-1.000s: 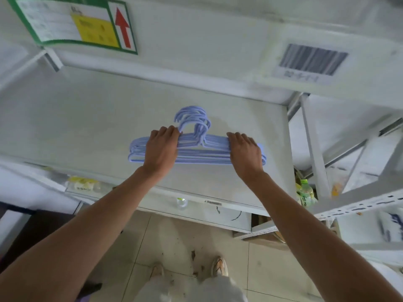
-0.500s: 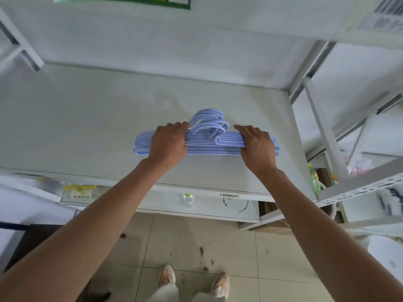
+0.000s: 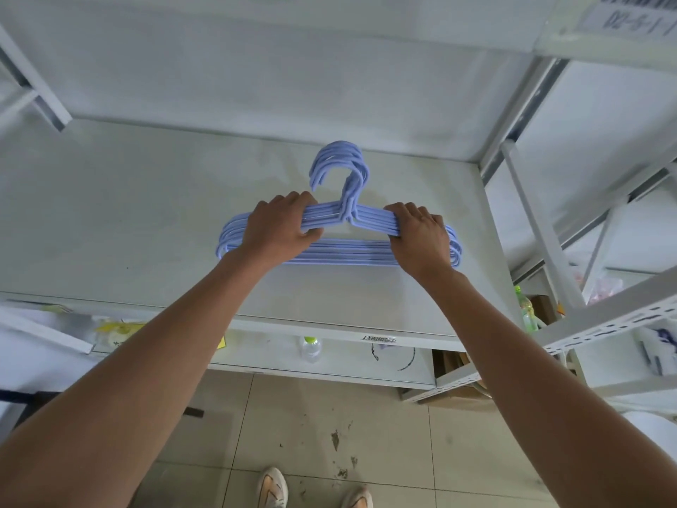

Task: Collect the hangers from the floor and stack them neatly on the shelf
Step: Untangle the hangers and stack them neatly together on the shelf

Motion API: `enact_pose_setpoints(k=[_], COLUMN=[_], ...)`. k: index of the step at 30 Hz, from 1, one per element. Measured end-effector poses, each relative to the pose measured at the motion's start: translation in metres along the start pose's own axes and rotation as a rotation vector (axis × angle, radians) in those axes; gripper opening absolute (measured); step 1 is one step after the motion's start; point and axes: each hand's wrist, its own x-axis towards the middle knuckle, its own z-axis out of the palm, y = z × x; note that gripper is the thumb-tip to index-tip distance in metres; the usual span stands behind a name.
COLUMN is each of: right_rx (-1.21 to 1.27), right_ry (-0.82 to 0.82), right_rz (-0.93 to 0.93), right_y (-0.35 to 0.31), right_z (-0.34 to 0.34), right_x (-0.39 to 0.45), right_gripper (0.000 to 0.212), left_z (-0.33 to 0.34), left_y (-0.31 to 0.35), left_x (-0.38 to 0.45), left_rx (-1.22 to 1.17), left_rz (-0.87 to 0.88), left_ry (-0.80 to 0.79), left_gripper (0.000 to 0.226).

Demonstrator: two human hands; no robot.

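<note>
A stack of several light-blue hangers (image 3: pixel 348 251) lies flat on the white shelf (image 3: pixel 128 221), hooks pointing toward the back wall. My left hand (image 3: pixel 280 229) grips the stack's left shoulder, fingers curled over the top bars. My right hand (image 3: pixel 421 232) grips the right shoulder the same way. The hooks (image 3: pixel 340 166) are bunched together, nearly aligned. The hangers' outer ends stick out past both hands.
A white upright post (image 3: pixel 542 229) bounds the shelf at right, with another rack (image 3: pixel 604 317) beyond. A lower shelf holds a clear bottle (image 3: pixel 310 348) and yellow packaging (image 3: pixel 117 330). A green bottle (image 3: pixel 525 309) stands at right. Tiled floor and my shoes (image 3: pixel 273 487) are below.
The hanger stack has been squared up: the hooks, earlier splayed sideways, now stand bunched and pointing toward the back. Both hands stay gripped on the shoulders. The view has tilted down slightly.
</note>
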Motion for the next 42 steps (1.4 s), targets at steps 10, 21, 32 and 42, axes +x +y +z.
enact_pose_setpoints(k=[10,21,32,42], right_rx=[0.014,0.014,-0.025,-0.145], right_ry=[-0.063,-0.077,-0.158,-0.284], right_rz=[0.028,-0.001,-0.056,-0.117], right_y=[-0.009,-0.033,-0.082,-0.080], right_z=[-0.005,-0.010,-0.016,-0.033], right_x=[0.006,-0.005,0.009,0.015], right_gripper=[0.051,0.047,0.038,0.048], left_z=[-0.002,0.003,0.001,-0.007], left_y=[0.007,0.010,0.056,0.058], left_x=[0.002,-0.005,0.019,0.024], left_rx=[0.005,0.066,0.064,0.095], left_rz=[-0.051,-0.046,-0.034,-0.026], left_ry=[0.000,0.012,-0.051,-0.198], left_gripper=[0.049,0.057,0.044,0.062])
